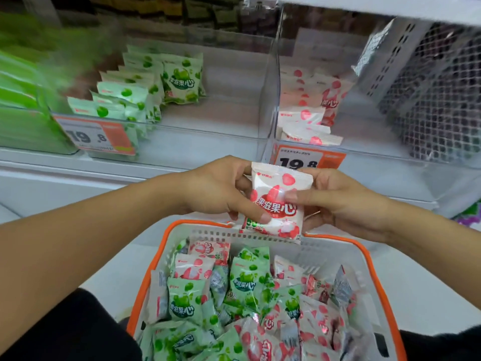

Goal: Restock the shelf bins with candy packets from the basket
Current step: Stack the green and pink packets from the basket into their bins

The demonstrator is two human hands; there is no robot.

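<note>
A pink-and-white candy packet [278,201] is held at the centre of the frame, just above the far rim of the basket [364,256]. It is gripped from both sides: the left hand [221,190] is curled round its left edge, with the thumb laid across the lower front, and the right hand [335,201] pinches its right edge, with the thumb pressed on the front. The packet is a small, glossy pillow pouch with crimped seams at top and bottom, printed with red strawberry shapes, bold red Chinese characters across the middle and a small red logo at its upper left corner. A second packet edge with green print is seen tucked behind its lower left corner. The basket, white with an orange rim, is seen in the lower half of the frame and is filled with a loose mix of green packets [183,299] and pink ones. In the upper part of the frame, clear shelf bins are seen side by side: the left bin [208,142] is stocked with green packets standing in a row, and the right bin [369,152] with pink packets [309,118]. An orange-and-white price tag [308,158] reading 19.8 is fixed to the front of the right bin, and a similar tag [96,136] to the left bin.
</note>
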